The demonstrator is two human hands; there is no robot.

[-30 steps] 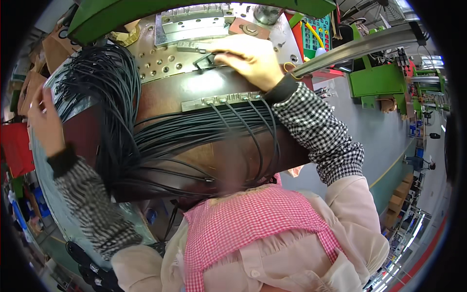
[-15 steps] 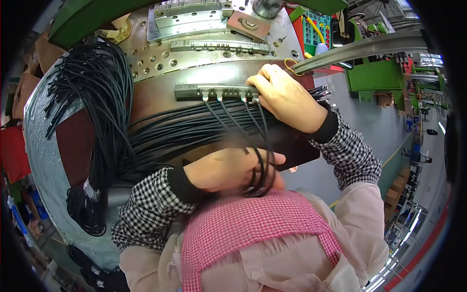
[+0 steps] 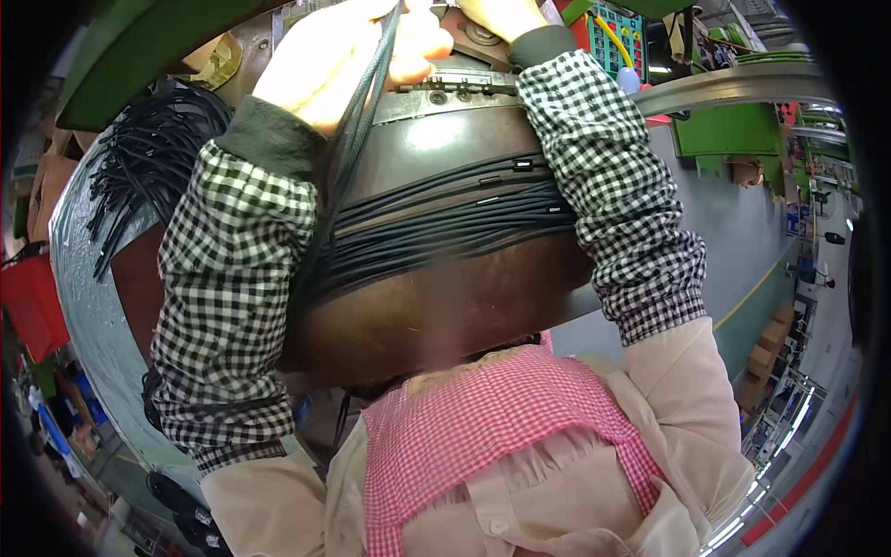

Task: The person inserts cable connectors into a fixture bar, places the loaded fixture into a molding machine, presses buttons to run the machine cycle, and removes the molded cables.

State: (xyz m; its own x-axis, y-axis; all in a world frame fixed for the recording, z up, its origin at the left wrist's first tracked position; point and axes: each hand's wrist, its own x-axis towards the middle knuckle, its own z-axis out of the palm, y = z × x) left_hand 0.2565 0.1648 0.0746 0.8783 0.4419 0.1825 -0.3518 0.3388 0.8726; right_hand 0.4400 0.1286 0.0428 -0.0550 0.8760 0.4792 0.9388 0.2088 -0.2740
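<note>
My left hand (image 3: pixel 325 65) reaches to the top edge of the view, fingers curled round a few black cables (image 3: pixel 364 102) that hang down along its palm and wrist. Further right, my right hand (image 3: pixel 509 15) is partly cut off by the top edge, so its fingers and anything in them are hidden. Below the hands, a slotted metal bar (image 3: pixel 464 80) rests on the steel plate. A row of loose black cables (image 3: pixel 445 223) lies across the brown work surface (image 3: pixel 418 316) between my forearms.
A thick heap of black cables (image 3: pixel 148 148) lies on the left over a plastic-covered surface (image 3: pixel 79 251). A green machine frame (image 3: pixel 139 56) arches at upper left. A curved metal rail (image 3: pixel 733 85) and a control panel with buttons (image 3: pixel 620 46) stand at upper right.
Both hands have moved up and away from my body, to the top edge. The slotted bar with cables, earlier at my right hand above the cable row, is no longer visible there.
</note>
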